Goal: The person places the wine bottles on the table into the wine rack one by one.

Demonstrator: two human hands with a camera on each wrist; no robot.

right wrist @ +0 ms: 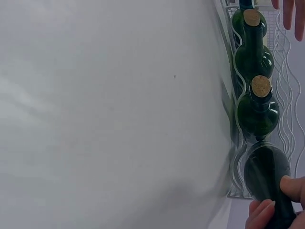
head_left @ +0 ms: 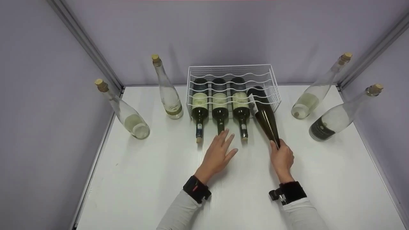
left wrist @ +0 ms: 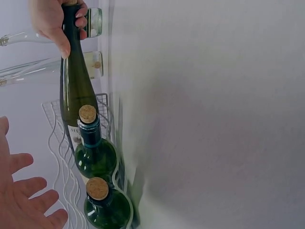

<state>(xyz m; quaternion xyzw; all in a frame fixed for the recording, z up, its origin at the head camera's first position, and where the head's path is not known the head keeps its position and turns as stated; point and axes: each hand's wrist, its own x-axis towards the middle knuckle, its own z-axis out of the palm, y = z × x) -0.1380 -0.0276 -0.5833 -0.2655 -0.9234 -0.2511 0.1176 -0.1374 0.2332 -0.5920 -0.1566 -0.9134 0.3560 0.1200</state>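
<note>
Bottle (head_left: 268,118) in seemingly curled right fingers (left wrist: 82,22).

Near the left edge of the flat white bench (head_left: 137,179) stands a clear glass bottle with a pale label (head_left: 123,110); nearer the back edge, a slender clear glass bottle with a gold-green band (head_left: 169,92). Toward the back right corner — a second pale-labelled clear glass bottle (head_left: 308,99); by the right edge, a black-labelled clear glass bottle (head_left: 322,128). Tan corks (head_left: 155,57) stop all four — a plain lilac-grey wall (head_left: 166,25) rises behind.
</note>
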